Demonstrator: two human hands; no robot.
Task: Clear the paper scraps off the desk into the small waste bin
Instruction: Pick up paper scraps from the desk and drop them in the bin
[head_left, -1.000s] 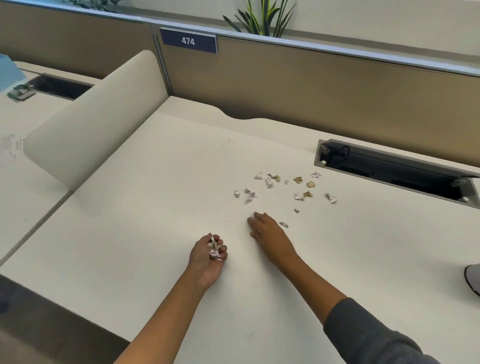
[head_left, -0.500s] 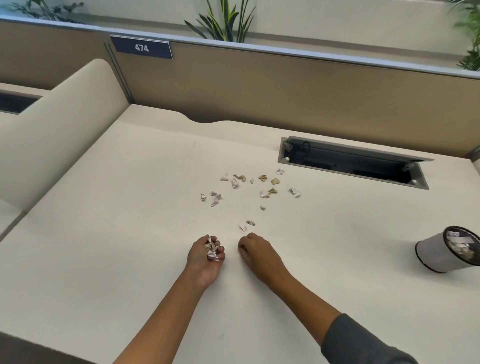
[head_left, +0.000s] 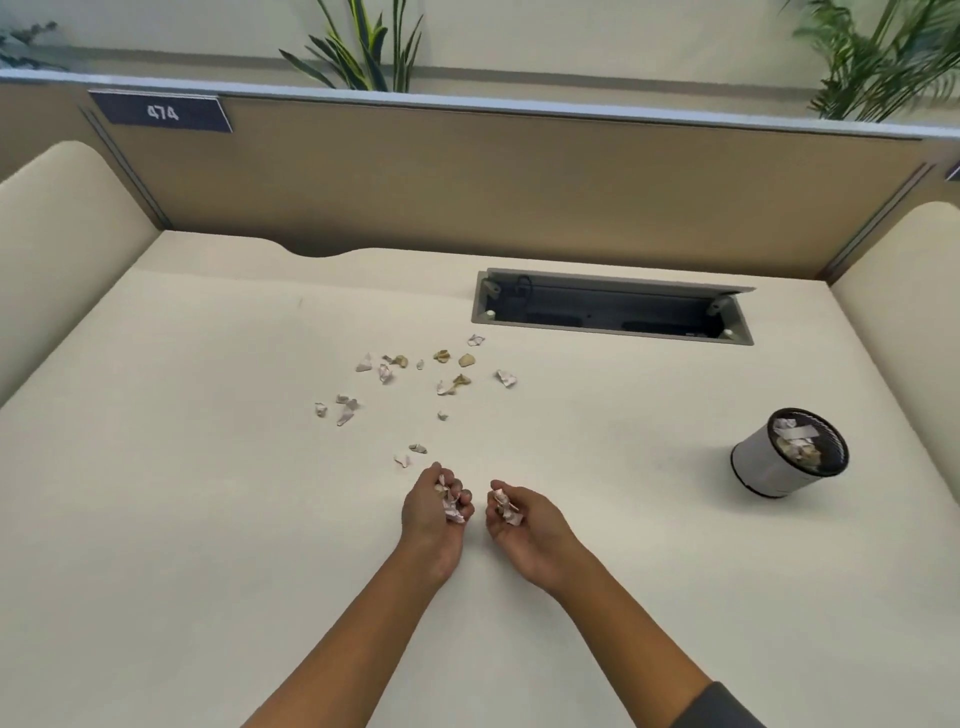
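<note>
Two hands sit side by side near the desk's (head_left: 171, 519) front, each curled around crumpled pale scraps: the left hand (head_left: 434, 512) cups a pinkish-white wad, the right hand (head_left: 524, 519) lies palm up with a smaller clump against its fingers. Beyond the hands, loose scraps (head_left: 415, 384) lie scattered, white and tan, torn and wrinkled, the two nearest just past the left hand. The bin (head_left: 787, 452), a small round mesh-rimmed cup with pale sides, stands well to the right of the hands, partly filled with paper. Smooth cream desk lies bare between hands and bin. Behind the scraps a grey cable tray (head_left: 613, 306) is sunk in the desk, before a tan partition (head_left: 519, 182).
</note>
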